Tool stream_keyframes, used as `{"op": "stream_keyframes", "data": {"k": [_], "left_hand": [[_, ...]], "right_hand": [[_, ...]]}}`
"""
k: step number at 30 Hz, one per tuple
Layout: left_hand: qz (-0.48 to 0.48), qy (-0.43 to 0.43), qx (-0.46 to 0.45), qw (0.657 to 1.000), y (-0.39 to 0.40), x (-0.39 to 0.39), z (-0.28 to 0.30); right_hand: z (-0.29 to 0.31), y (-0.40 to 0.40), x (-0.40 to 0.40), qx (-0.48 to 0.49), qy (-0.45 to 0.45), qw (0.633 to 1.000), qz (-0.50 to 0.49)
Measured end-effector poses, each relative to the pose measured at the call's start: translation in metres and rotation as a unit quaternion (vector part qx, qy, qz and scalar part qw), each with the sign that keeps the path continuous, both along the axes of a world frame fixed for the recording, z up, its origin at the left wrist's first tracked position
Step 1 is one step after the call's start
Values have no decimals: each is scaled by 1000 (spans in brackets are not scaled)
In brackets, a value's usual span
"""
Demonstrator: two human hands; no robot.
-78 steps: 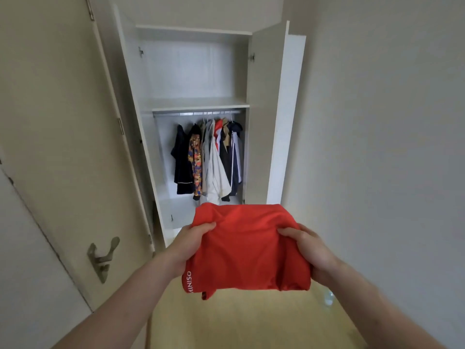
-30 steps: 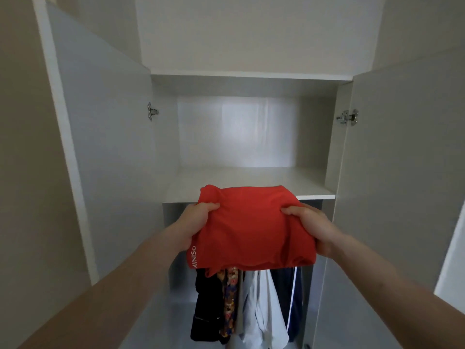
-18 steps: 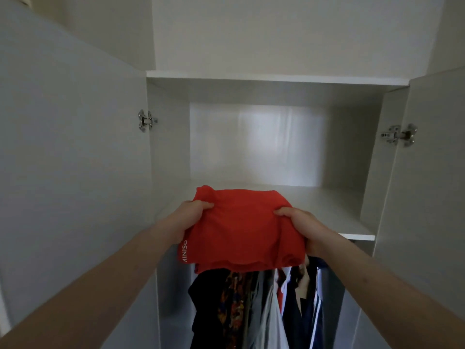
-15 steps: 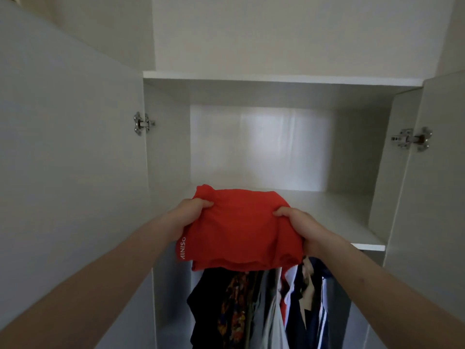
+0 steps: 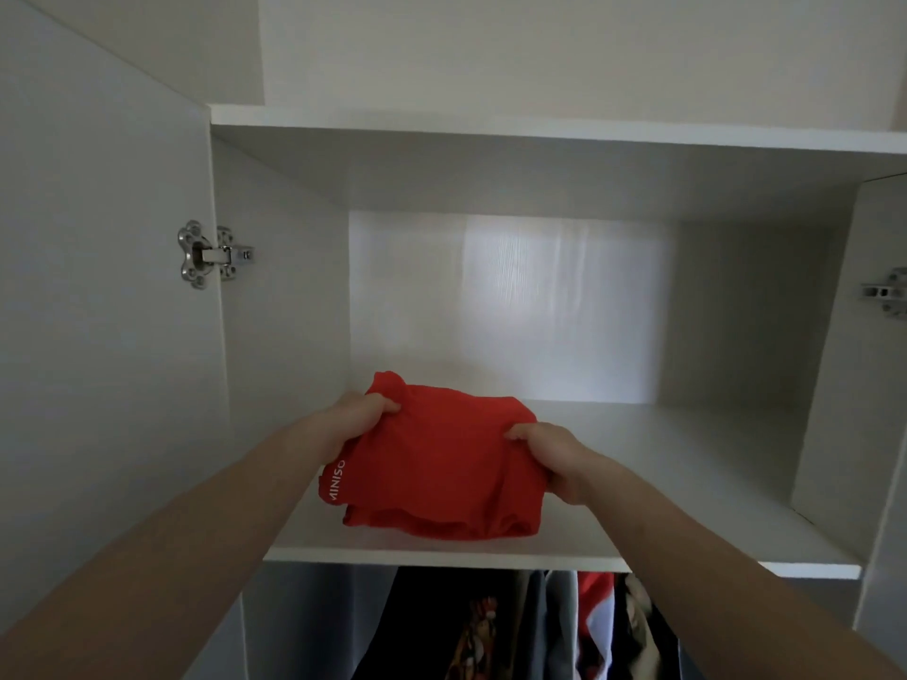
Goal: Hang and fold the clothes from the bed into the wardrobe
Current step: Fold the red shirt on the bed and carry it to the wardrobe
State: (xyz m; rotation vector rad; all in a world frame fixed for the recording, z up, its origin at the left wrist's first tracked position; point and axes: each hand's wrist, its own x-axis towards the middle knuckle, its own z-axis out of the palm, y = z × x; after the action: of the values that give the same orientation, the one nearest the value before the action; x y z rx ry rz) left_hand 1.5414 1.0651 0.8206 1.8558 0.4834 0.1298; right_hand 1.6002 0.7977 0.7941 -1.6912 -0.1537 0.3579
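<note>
A folded red garment (image 5: pixel 441 468) with white lettering on its left edge lies on the white upper shelf (image 5: pixel 677 483) of the open wardrobe, left of the shelf's middle. My left hand (image 5: pixel 351 422) grips its left far corner, thumb on top. My right hand (image 5: pixel 554 458) grips its right edge, fingers curled under the cloth. Both forearms reach in from the bottom of the view.
The left door (image 5: pixel 98 311) stands open with a metal hinge (image 5: pixel 206 255); the right door (image 5: pixel 883 385) is open too. Below the shelf hang several garments (image 5: pixel 515 630), dark, patterned, grey and red. The shelf's right half and back are bare.
I have walked up to the wardrobe with the red garment raised in both hands. It has gone from in front of the shelf edge to resting on the shelf.
</note>
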Motion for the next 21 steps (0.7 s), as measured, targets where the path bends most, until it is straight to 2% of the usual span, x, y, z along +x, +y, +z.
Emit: {"op": "stream_keyframes", "data": {"k": [2, 3, 5, 6, 9, 12, 15, 21], "left_hand": [[14, -7, 81, 997, 10, 19, -11], [22, 12, 182, 983, 13, 25, -17], [43, 29, 407, 912, 11, 29, -29], [28, 12, 451, 892, 8, 29, -35], [-118, 0, 434, 893, -12, 25, -53], [-213, 47, 466, 857, -34, 17, -88], [-198, 47, 478, 854, -37, 22, -114], [-170, 68, 474, 861, -15, 65, -117]], "right_hand": [[-9, 12, 17, -27, -11, 1000, -12], [-15, 17, 23, -54, -26, 998, -21], [-27, 22, 26, -159, -104, 981, -43], [-35, 24, 25, -212, -164, 962, -51], [-61, 28, 5, -248, -318, 914, -52], [-93, 33, -8, -322, -373, 870, -7], [-107, 37, 4, -371, -362, 855, 11], [-105, 57, 45, -383, -374, 844, 29]]}}
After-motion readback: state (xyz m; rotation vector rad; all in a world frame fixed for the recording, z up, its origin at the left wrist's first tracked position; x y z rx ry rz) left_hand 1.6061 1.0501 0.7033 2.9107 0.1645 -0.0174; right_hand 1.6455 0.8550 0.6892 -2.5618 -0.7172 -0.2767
